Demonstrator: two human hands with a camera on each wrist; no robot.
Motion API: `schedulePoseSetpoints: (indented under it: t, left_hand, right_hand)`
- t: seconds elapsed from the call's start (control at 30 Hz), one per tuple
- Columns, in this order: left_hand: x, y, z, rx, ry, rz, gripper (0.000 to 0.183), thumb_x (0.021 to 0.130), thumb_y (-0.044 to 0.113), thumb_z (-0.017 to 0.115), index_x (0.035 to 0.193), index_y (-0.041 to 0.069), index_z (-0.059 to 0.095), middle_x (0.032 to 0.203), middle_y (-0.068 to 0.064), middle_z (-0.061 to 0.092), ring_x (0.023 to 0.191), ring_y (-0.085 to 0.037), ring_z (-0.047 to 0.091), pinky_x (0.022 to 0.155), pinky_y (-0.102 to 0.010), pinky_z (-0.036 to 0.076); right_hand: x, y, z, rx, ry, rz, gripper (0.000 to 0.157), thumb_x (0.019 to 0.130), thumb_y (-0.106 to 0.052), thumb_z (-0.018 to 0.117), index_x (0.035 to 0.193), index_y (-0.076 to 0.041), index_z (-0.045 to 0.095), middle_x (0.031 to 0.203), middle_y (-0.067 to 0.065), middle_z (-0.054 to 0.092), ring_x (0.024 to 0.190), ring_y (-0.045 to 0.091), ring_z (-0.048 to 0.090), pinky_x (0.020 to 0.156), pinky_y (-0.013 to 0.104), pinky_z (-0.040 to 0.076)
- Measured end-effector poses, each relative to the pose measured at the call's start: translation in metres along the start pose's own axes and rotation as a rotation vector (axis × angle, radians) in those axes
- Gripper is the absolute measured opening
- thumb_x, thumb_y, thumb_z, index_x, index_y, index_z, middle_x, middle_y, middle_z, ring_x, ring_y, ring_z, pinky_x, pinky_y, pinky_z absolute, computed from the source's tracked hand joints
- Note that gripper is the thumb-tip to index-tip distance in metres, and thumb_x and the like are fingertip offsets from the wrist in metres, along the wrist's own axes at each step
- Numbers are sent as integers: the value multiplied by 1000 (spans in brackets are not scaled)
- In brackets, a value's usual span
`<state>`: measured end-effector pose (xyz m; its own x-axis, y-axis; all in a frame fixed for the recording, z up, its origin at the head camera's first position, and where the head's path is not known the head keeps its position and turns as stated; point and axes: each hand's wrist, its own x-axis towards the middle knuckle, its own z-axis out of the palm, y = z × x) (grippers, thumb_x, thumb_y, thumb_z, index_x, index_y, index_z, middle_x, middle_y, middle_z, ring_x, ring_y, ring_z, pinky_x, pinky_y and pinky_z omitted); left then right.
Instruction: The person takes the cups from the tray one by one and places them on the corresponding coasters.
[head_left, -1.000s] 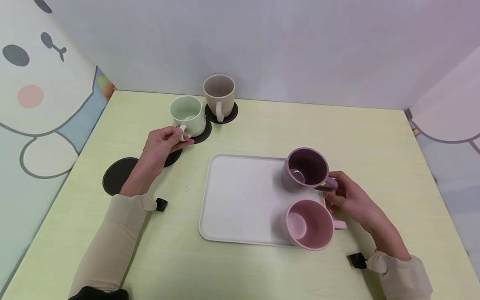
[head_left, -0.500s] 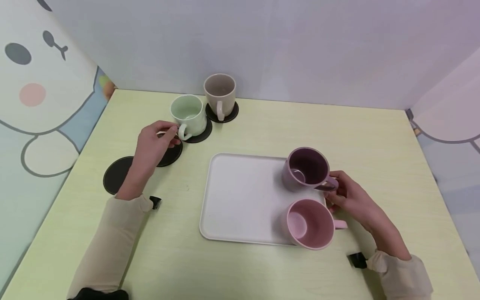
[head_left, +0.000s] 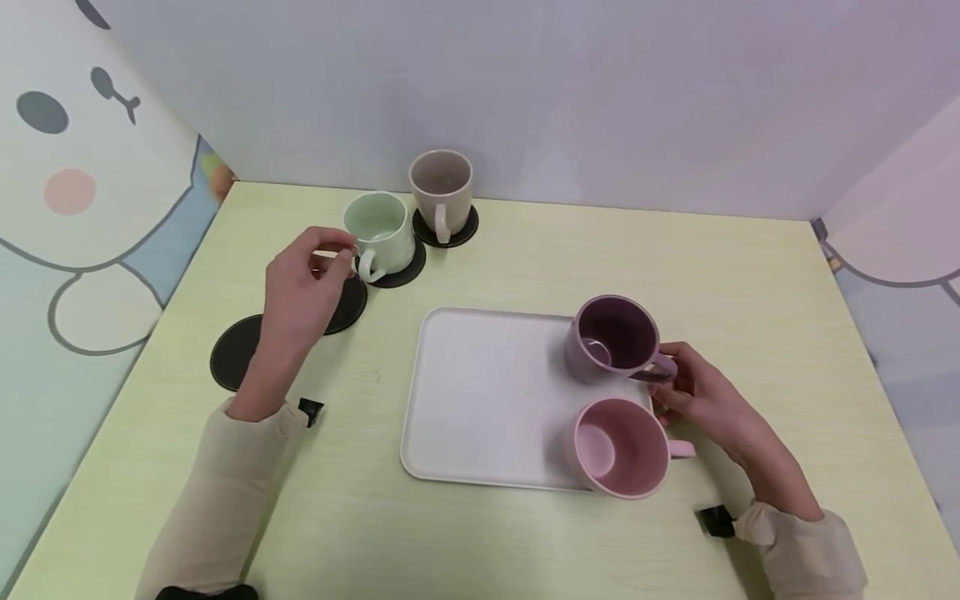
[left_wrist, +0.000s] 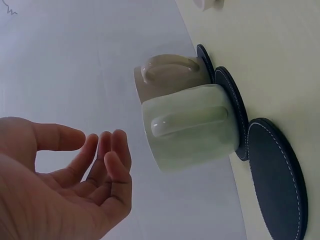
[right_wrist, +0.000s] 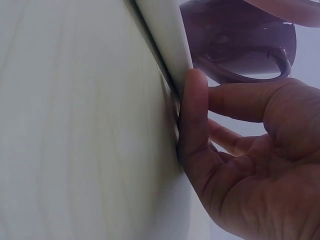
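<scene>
Where the left hand reaches out, I have the green mug just beyond its fingertips, handle turned toward them. That hand is loosely half-curled around nothing, thumb and fingers parted (the left wrist view gives me a clear gap before the mug). The mug stands upright on a coaster; past it, farther from both hands, the beige mug stands on a second coaster. A third coaster lies partly hidden below the left hand, and a fourth coaster shows on the outer side of that wrist.

Over at the right hand, I see it holding the tray by its edge, fingers bent against the rim; the thumb's tip is hidden from me. The purple mug sits on the tray beside those fingers, handle close to them. The pink mug is on the tray too, its handle pointing out past the rim toward the right wrist. Between the green mug and the right hand lies the tray.
</scene>
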<state>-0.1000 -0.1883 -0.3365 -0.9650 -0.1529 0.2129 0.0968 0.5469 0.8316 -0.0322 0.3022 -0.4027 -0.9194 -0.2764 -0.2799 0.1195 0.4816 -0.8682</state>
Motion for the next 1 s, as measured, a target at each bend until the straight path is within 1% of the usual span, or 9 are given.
schedulePoseSetpoints:
  t: [0.1,0.2,0.3,0.4,0.5,0.7,0.83,1.0]
  left_hand:
    - [-5,5,4,-31,-35,51,22,104,15,60,122,8,71,115,-8,73,79,4,65,73,-11,48]
    - [-9,8,9,-53,-78,105,21,103,8,59,120,7,71,111,-7,73,81,0,65,73,-11,48]
    - [-11,8,16,-36,-131,146,22,102,4,57,120,7,70,110,-9,73,86,-5,65,75,-12,48]
    - [-14,7,24,-9,-178,171,23,102,3,56,120,8,70,110,-9,74,89,-10,66,76,-13,48]
    - [-16,8,33,6,-224,184,23,102,2,56,120,7,69,110,-8,75,91,-15,67,77,-17,50]
    - [-21,10,46,66,-315,183,23,102,5,56,122,9,68,113,-4,74,99,-18,70,82,-30,54]
    - [-23,7,52,109,-369,166,24,103,6,54,124,8,67,116,-6,73,103,-23,71,86,-40,57]
    - [-23,0,57,166,-404,109,24,104,8,53,124,8,67,122,-7,72,105,-26,71,90,-43,57]
  right_hand:
    - [0,1,0,0,-1,-3,48,104,-2,59,147,-3,38,101,14,57,82,15,65,66,33,61]
    - [0,1,0,1,0,-3,47,104,-2,59,147,-3,38,101,14,57,80,15,65,66,33,61]
    - [0,1,0,-1,4,-2,46,104,-2,58,146,-3,38,100,14,56,79,16,65,65,33,61]
    - [0,1,0,-5,5,-3,45,105,-2,58,145,-3,38,99,13,56,79,16,64,65,33,61]
    - [0,0,0,-1,3,-10,45,104,-2,58,145,-3,38,99,13,55,79,16,64,65,33,61]
    - [0,1,0,1,3,-20,47,104,-1,58,146,-2,38,99,12,55,79,14,63,64,34,61]
    - [0,2,-1,-4,5,-18,46,104,0,58,146,-2,38,99,12,55,79,14,63,64,33,61]
    - [1,2,-1,-21,3,-19,45,104,-2,59,145,-3,40,100,14,54,80,14,64,66,33,61]
